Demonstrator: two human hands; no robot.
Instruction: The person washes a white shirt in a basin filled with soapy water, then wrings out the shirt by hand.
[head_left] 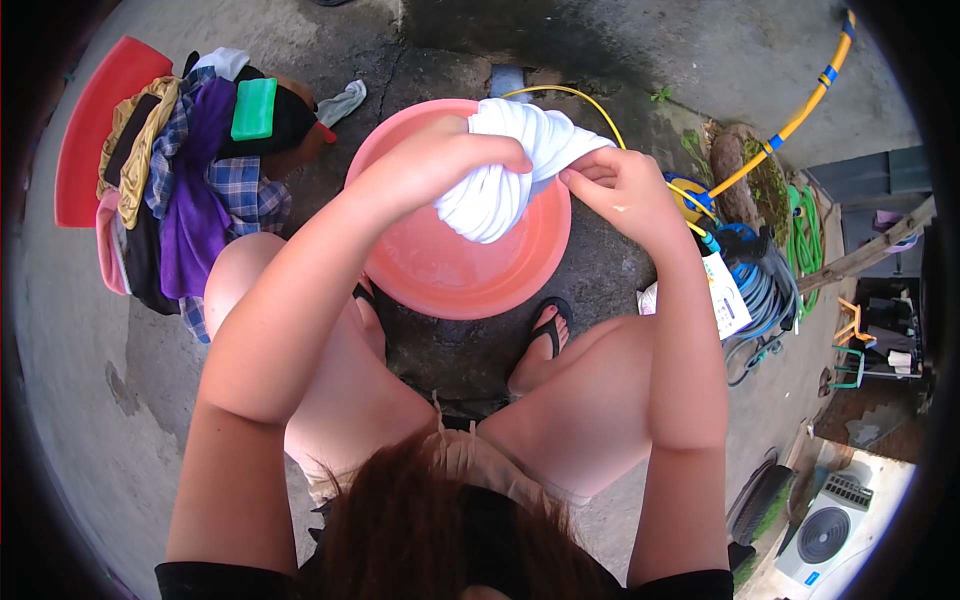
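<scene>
A bunched white cloth (490, 200), wet-looking and folded into creases, is held up over a pink plastic basin (410, 275). My left hand (475, 155) is wrapped round the cloth from the left, its thumb lying across the top and its other fingers hidden behind the fabric. At the cloth's right end, my right hand (620, 190) pinches a gathered part between thumb and fingers. Below the cloth, the basin's floor shows a little whitish, watery film. The basin stands on the ground between my feet.
To the left, a red tub (100, 130) stands by a pile of clothes (195, 200) with a green soap bar (253, 109) on top. At right are a yellow hose (790, 130), a coiled blue-grey hose (765, 290) and a white box (724, 295). My sandalled foot (545, 335) is beside the basin.
</scene>
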